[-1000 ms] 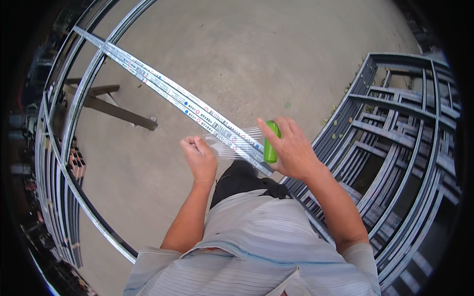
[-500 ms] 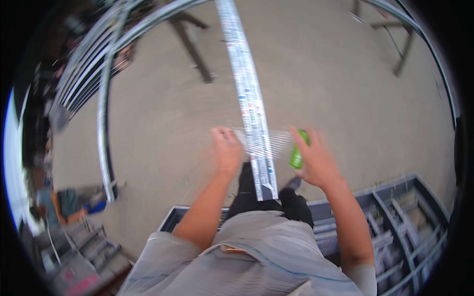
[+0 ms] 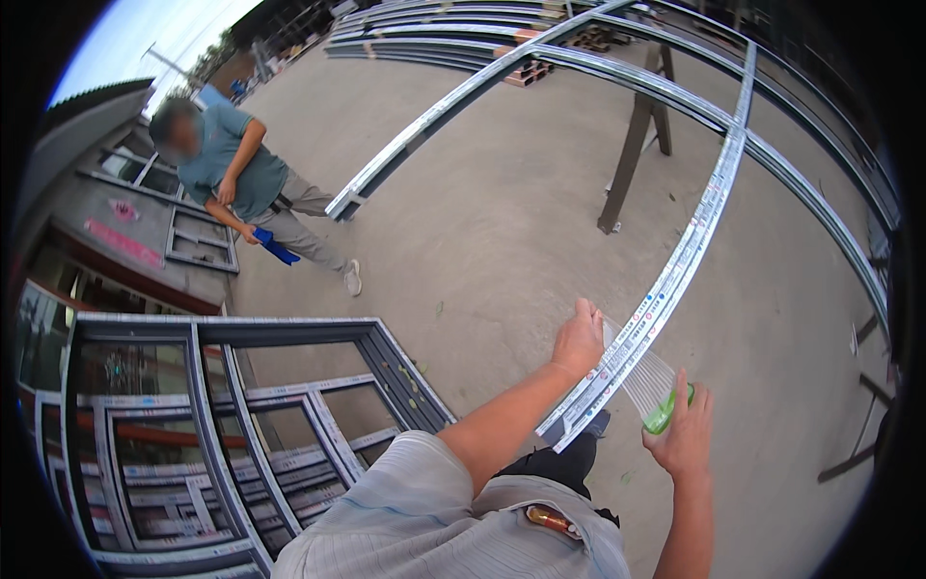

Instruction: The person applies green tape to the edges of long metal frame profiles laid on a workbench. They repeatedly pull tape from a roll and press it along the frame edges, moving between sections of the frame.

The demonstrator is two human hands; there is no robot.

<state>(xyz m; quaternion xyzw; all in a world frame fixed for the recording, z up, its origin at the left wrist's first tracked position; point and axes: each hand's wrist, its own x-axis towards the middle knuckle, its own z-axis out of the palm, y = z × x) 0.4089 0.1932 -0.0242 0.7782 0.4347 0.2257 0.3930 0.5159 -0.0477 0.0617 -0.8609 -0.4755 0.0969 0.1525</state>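
My right hand [image 3: 683, 429] is closed around a green-cored roll of clear film [image 3: 664, 413], to the right of a long silver metal frame bar [image 3: 666, 289]. From the roll a striped, see-through strip of film [image 3: 644, 379] stretches to the bar's near end. Just left of the bar, the fingers of my left hand [image 3: 579, 340] are pinched together on the other end of this strip. Whether the film runs over or under the bar I cannot tell. Printed protective film covers the bar, which joins a larger frame farther off.
A brown trestle leg [image 3: 632, 154] stands beneath the large frame. At left, dark window frames [image 3: 289, 386] are stacked close to my left arm. Beyond them a person in a teal shirt [image 3: 236, 159] holds a blue object [image 3: 275, 245]. Long profiles [image 3: 415, 43] lie at the back.
The view has swung left, bringing the other person and the stacked frames into sight. Both hands still hold the film stretched across the bar.
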